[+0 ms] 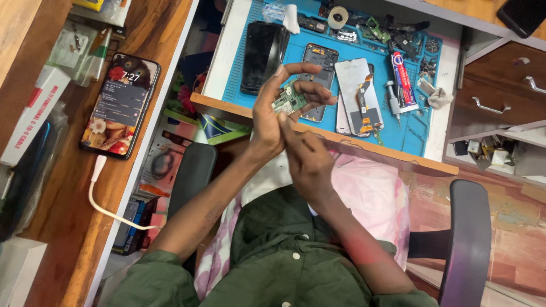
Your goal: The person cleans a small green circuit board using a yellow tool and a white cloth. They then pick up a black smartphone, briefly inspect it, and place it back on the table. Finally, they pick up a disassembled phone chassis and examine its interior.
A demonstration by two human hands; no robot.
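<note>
My left hand (272,108) is raised over the edge of the blue work mat (409,125) and grips a small green circuit board (290,101) between thumb and fingers. My right hand (306,162) sits just below it, its index finger stretched up and touching the board's lower edge. On the mat behind the hands lie an opened phone body (319,77) with its insides showing and a detached screen panel (358,94) with a flex cable.
A black phone case (263,55) lies at the mat's left. A glue tube (402,79), a screwdriver (392,101), a tape roll (339,16) and loose parts sit at the right and back. A lit phone (120,105) charges on the wooden shelf at left. Drawers (495,99) stand at right.
</note>
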